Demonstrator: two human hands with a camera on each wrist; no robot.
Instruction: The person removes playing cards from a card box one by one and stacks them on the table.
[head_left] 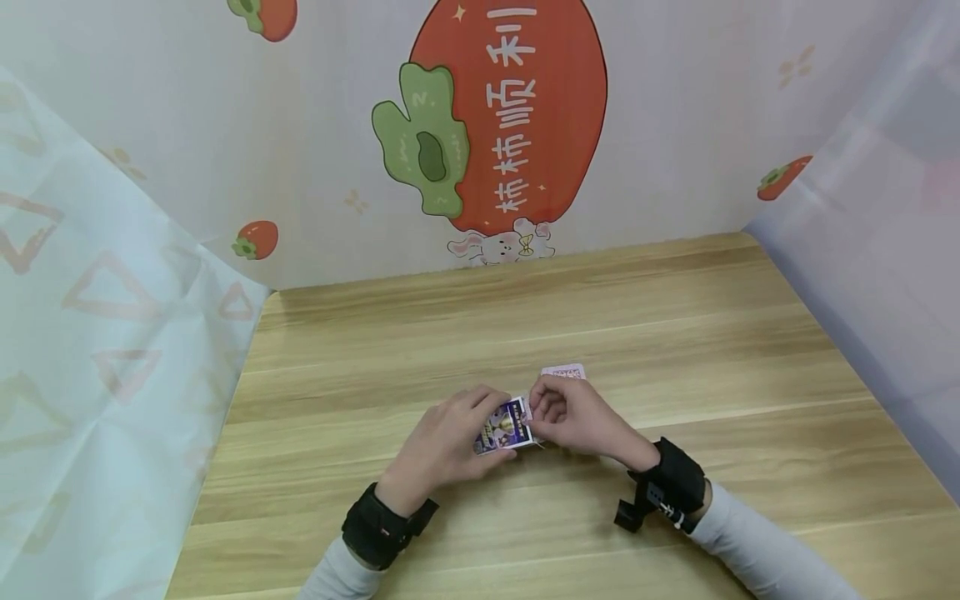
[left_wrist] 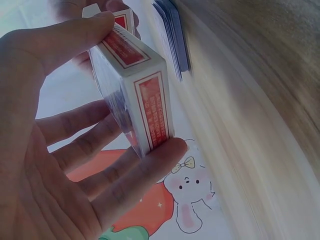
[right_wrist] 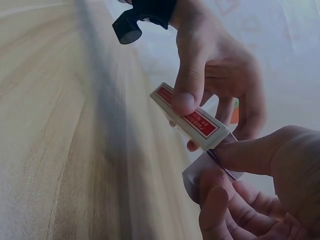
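Note:
Above the table, my left hand (head_left: 450,433) holds a small playing-card box (head_left: 504,427) between thumb and fingers. The box has a purple picture on its face and white edges with red panels, plain in the left wrist view. At the box's open end, my right hand (head_left: 577,417) pinches the pale lid flap (right_wrist: 197,172), its thumb at the opening. The inside of the box is hidden. Just beyond the right hand lies a stack of playing cards (head_left: 564,371), pink-patterned back up, partly covered by that hand; its layered edges (left_wrist: 172,35) show in the left wrist view.
The wooden table (head_left: 360,342) runs back to a white cloth (head_left: 322,125) printed with a big persimmon and small rabbits. Pale cloths also hang at the left (head_left: 112,350) and right (head_left: 862,250) edges. Black camera straps (head_left: 675,475) sit on both wrists.

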